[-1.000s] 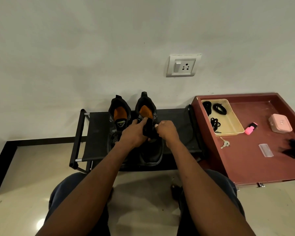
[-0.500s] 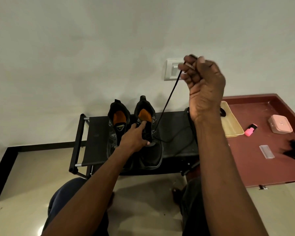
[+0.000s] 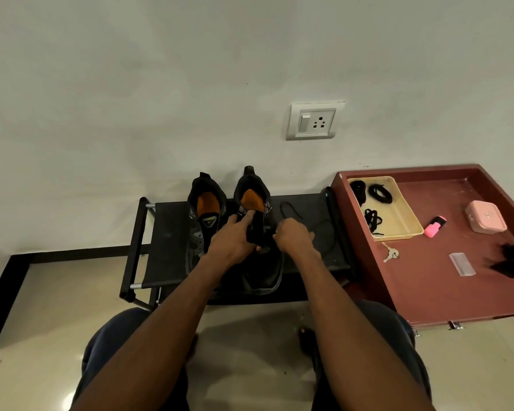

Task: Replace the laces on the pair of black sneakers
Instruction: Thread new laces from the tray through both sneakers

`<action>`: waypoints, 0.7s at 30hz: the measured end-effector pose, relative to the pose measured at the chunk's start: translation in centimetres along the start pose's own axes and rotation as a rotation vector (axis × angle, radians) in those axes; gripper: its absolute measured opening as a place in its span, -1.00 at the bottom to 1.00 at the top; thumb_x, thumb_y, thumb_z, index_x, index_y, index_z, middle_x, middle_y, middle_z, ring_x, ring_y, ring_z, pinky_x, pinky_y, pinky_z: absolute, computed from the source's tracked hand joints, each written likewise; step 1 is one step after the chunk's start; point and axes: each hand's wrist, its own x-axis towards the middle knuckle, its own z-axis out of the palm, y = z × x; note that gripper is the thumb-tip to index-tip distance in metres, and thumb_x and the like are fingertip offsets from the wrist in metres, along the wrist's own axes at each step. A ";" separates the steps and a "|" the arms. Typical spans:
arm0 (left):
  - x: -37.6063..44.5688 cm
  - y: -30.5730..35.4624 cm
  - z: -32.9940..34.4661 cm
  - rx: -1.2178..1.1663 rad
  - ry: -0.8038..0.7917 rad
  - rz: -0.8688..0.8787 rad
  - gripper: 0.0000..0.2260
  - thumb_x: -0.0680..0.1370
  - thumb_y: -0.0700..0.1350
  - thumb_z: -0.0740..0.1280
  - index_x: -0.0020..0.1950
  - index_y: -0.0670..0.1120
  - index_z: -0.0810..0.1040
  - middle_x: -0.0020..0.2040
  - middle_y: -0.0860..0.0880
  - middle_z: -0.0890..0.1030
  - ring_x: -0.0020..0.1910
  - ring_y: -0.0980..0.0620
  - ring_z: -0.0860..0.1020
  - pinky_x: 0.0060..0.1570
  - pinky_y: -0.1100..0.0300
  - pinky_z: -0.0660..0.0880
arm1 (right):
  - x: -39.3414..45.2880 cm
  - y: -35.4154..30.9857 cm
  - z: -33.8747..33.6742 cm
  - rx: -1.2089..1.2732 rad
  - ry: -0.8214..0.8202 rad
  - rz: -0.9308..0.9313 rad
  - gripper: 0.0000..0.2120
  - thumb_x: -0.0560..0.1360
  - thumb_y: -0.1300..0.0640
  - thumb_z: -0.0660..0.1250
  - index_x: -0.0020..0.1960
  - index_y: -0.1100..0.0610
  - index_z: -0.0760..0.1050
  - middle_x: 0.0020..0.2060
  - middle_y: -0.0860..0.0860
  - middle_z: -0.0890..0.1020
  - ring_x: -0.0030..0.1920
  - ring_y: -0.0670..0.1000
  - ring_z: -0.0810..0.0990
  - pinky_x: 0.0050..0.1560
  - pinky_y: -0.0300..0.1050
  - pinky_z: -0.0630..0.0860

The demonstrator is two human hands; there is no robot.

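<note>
A: Head view: the right-hand sneaker [image 3: 260,262] is stood on the black rack [image 3: 166,232], heel to the wall, its long axis run straight toward the person. Its tongue is gripped by the left hand [image 3: 235,241].

B: And the lace [image 3: 309,223]?

A: Trailed loose to the shoe's right, nearest the right hand [image 3: 293,238], whose fingers are curled at the eyelets; what is pinched cannot be told.

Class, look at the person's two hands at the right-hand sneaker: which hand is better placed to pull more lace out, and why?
Probably the right hand: it sits at the sneaker's lace side, where the loose lace trails. The left hand grips the tongue, steadying it.
</note>
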 end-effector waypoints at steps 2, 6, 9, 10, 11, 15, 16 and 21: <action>0.0 0.1 0.0 0.001 0.003 -0.002 -0.18 0.50 0.07 0.44 0.60 0.20 -0.01 0.49 -0.10 0.27 0.35 -0.20 0.44 0.17 -0.10 0.51 | -0.1 0.0 -0.6 0.045 0.085 -0.011 -0.84 0.57 0.13 0.26 0.10 0.16 0.52 0.12 0.16 0.61 0.21 0.24 0.54 0.26 0.13 0.37; 0.1 0.1 0.0 -0.008 -0.004 -0.015 -0.16 0.49 0.08 0.46 0.60 0.19 0.00 0.49 -0.09 0.27 0.35 -0.20 0.43 0.19 -0.12 0.52 | -1.8 -0.8 -4.1 0.338 0.275 -0.090 -0.87 0.57 0.20 0.20 0.09 0.20 0.44 0.02 0.17 0.60 0.03 0.22 0.58 0.02 0.02 0.50; 0.1 0.1 0.2 -0.009 -0.002 -0.018 -0.15 0.48 0.08 0.48 0.61 0.19 0.00 0.50 -0.09 0.26 0.35 -0.19 0.43 0.18 -0.12 0.53 | -4.1 -1.8 -7.7 0.617 0.448 -0.248 -0.85 0.53 0.28 0.20 0.08 0.15 0.41 -0.27 0.02 0.56 -0.31 -0.03 0.53 -0.28 -0.14 0.46; 0.0 0.2 0.2 -0.011 -0.001 -0.022 -0.14 0.48 0.07 0.48 0.61 0.19 0.00 0.50 -0.08 0.26 0.36 -0.18 0.43 0.19 -0.11 0.53 | -4.9 -2.1 -9.0 0.721 0.502 -0.299 -0.84 0.52 0.30 0.21 0.08 0.14 0.42 -0.34 -0.01 0.52 -0.40 -0.09 0.46 -0.36 -0.20 0.42; 0.0 0.2 0.3 -0.011 0.000 -0.029 -0.14 0.48 0.06 0.48 0.61 0.19 0.00 0.50 -0.07 0.26 0.37 -0.18 0.43 0.20 -0.11 0.53 | -5.5 -2.5 -10.3 0.812 0.551 -0.341 -0.84 0.52 0.31 0.22 0.06 0.13 0.44 -0.38 -0.04 0.47 -0.45 -0.15 0.40 -0.41 -0.28 0.38; 0.1 0.4 0.3 -0.008 -0.002 -0.030 -0.15 0.49 0.04 0.48 0.61 0.19 -0.01 0.50 -0.08 0.26 0.38 -0.19 0.42 0.23 -0.13 0.51 | -7.4 -3.3 -13.9 1.019 0.677 -0.480 -0.85 0.51 0.31 0.28 -0.08 0.06 0.45 -0.48 -0.09 0.37 -0.49 -0.14 0.30 -0.34 -0.27 0.32; 0.1 0.4 0.3 -0.011 -0.002 -0.028 -0.15 0.50 0.03 0.48 0.61 0.18 -0.01 0.51 -0.09 0.26 0.38 -0.19 0.41 0.24 -0.15 0.51 | -7.6 -3.5 -14.3 1.052 0.681 -0.499 -0.83 0.51 0.31 0.28 -0.10 0.05 0.44 -0.48 -0.04 0.36 -0.48 -0.12 0.27 -0.32 -0.25 0.33; 0.2 0.3 0.4 -0.020 -0.003 -0.037 -0.15 0.49 0.01 0.48 0.61 0.17 0.00 0.52 -0.09 0.25 0.40 -0.21 0.40 0.27 -0.19 0.49 | -8.6 -3.9 -15.1 1.204 0.674 -0.536 -0.79 0.51 0.35 0.25 -0.12 0.04 0.37 -0.40 0.16 0.35 -0.41 0.03 0.22 -0.32 -0.21 0.31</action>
